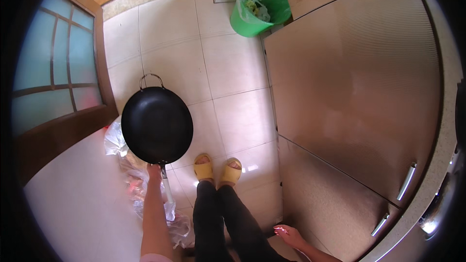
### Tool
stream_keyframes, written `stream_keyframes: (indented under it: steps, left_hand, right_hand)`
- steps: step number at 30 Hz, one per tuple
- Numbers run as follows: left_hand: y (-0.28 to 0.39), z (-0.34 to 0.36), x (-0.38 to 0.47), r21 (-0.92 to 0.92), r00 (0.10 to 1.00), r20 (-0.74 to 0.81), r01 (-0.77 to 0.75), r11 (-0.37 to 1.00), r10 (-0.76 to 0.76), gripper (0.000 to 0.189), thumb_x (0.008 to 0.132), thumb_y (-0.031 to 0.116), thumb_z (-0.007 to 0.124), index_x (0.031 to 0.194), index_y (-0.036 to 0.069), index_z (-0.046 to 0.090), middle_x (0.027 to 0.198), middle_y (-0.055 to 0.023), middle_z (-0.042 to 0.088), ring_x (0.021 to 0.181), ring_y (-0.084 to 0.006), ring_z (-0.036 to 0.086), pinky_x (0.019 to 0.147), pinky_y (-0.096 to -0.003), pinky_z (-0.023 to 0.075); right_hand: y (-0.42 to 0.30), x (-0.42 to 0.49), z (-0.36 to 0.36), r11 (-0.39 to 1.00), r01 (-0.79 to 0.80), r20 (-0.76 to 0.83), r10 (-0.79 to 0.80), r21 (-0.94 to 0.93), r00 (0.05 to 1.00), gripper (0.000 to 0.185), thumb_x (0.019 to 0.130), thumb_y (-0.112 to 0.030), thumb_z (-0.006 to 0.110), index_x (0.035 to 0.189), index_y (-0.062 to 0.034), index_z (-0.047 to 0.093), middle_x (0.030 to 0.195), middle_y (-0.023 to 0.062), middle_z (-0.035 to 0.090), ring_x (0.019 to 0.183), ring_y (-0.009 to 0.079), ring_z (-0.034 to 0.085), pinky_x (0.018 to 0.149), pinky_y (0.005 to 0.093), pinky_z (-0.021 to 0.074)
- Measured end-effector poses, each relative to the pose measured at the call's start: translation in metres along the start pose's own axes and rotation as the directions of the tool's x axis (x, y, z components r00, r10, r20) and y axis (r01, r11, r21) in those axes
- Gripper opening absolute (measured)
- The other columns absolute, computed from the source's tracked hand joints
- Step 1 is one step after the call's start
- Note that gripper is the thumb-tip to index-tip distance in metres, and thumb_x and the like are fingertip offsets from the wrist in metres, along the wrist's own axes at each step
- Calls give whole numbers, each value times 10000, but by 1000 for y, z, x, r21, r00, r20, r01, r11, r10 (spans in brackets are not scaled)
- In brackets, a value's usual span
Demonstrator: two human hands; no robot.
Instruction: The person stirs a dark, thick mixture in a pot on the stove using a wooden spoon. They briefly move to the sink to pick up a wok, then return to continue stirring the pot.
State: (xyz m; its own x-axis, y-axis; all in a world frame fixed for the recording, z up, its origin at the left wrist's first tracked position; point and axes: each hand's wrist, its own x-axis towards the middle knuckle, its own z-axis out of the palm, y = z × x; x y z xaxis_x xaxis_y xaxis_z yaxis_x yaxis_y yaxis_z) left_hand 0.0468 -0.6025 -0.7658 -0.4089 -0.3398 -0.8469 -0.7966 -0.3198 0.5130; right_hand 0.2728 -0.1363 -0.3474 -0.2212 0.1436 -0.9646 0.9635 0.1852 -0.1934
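Observation:
A black wok (156, 125) with a metal loop handle (151, 76) on its far rim is held out in front of me at the left. My left hand (154, 170) grips it at the near rim, beside the base of the long handle (166, 187); the wok hides most of the fingers. That handle is pale along its length and has clear plastic at its end. Low on the right, my right hand (289, 235) hangs by the lower cabinet front (324, 193), fingers partly bent. Whether it touches the dark edge beside it is unclear.
Clear and white plastic bags (136, 185) lie along the left side. A brown-framed frosted-glass door (62, 54) stands further left. A green lined trash bin (249, 25) holds some waste. Cabinets with metal handles (407, 181) and a counter edge (442, 116) run along the right.

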Motion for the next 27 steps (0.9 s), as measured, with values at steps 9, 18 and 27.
stream_keyframes:
  steps: [9,18,27]
  left_hand:
    - [-8,-43,-150,733,789,598,-610,301,144,404,827,174,601,1177,-25,558,1242,-285,549,1172,-413,516,1011,-444,423]
    - [105,28,-367,771,731,614,-476,423,-296,725,883,521,566,1421,75,375,1286,-192,519,1189,-336,508,982,-472,426]
    - [194,70,-451,794,648,607,-525,307,-460,718,881,608,509,1431,162,388,1413,-114,413,1272,-349,429,968,-508,425]
  right_hand:
    - [1,-11,13,994,106,142,-110,38,984,387,953,-273,567,1229,-3,587,1019,93,683,876,137,643,806,255,498]
    - [8,-31,12,874,449,333,-374,-184,865,713,909,-534,518,1353,21,461,1230,253,575,1162,351,542,1001,388,407]
    - [-16,-41,1,757,626,261,-576,-187,774,682,931,-520,483,1363,7,450,1356,197,515,1247,319,493,1051,363,377]
